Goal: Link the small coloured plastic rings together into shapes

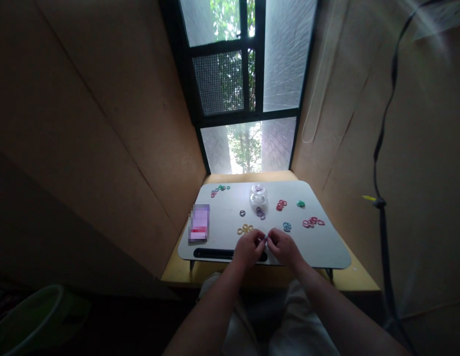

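Note:
My left hand (251, 245) and my right hand (283, 245) meet near the front edge of a white folding table (222, 227). Both are closed in a pinch, fingertips almost touching, on a small bluish piece (266, 237), probably one of the bands; its shape is mostly hidden. Just beyond my left hand lie small yellow bands (245, 229). A group of blue bands (287, 226) sits beyond my right hand. Purple bands (260, 213) lie farther in, with a dark purple band (242, 213) to their left.
Round clear containers (258, 198) stand toward the back. Red bands (281, 204), green bands (301, 203) and pink bands (313, 222) lie on the right; mixed bands (219, 190) lie back left. A purple packet (199, 222) is at left, a black slot (215, 253) in front.

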### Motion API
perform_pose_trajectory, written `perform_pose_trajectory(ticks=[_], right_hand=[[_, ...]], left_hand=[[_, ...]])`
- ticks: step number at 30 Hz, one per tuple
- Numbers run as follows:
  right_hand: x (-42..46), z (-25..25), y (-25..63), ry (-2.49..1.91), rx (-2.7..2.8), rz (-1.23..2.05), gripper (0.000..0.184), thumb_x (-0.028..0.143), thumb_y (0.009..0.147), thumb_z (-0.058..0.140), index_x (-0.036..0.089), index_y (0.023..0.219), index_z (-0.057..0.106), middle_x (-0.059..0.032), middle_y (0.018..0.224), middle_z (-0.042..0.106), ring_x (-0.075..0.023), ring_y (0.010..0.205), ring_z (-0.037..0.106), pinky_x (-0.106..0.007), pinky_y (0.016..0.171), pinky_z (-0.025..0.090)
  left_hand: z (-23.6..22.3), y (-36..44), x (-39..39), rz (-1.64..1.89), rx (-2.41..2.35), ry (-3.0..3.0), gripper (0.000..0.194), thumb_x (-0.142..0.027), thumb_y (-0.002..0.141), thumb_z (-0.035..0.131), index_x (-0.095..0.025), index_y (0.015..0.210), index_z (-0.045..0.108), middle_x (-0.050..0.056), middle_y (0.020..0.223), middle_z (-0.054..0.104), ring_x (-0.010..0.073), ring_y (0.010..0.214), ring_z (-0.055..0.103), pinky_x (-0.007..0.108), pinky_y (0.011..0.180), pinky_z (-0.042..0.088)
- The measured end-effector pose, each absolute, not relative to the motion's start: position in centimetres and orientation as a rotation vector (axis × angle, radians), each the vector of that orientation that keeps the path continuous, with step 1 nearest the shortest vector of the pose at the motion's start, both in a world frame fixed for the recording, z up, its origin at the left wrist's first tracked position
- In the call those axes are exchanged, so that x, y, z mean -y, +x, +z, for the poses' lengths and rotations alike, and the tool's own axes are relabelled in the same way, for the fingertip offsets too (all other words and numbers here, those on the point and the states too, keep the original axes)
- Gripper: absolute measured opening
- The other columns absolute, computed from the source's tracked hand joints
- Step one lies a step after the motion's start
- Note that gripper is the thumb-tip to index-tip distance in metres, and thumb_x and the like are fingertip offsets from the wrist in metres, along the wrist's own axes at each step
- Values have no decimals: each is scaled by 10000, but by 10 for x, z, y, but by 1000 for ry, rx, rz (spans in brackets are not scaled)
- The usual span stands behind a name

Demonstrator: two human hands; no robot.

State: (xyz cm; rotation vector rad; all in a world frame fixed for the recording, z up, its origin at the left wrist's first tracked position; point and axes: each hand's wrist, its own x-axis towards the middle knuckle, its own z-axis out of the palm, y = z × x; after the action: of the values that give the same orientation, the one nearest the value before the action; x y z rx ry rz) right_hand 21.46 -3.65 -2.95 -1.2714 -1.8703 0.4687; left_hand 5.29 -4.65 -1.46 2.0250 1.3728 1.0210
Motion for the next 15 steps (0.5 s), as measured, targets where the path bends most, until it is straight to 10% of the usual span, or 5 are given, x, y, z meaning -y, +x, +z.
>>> perform_pose_trajectory(ticks=[15], right_hand=[[38,-27,214,-1301,1862,452,125,238,811,501,208,692,476,26,614,506,-129,572,463,-240,557,328]], left_hand=[[-17,54,44,1052,-1363,2017,70,-254,819,563,-204,836,609,-9,728,618,117,647,562,241,642,416]])
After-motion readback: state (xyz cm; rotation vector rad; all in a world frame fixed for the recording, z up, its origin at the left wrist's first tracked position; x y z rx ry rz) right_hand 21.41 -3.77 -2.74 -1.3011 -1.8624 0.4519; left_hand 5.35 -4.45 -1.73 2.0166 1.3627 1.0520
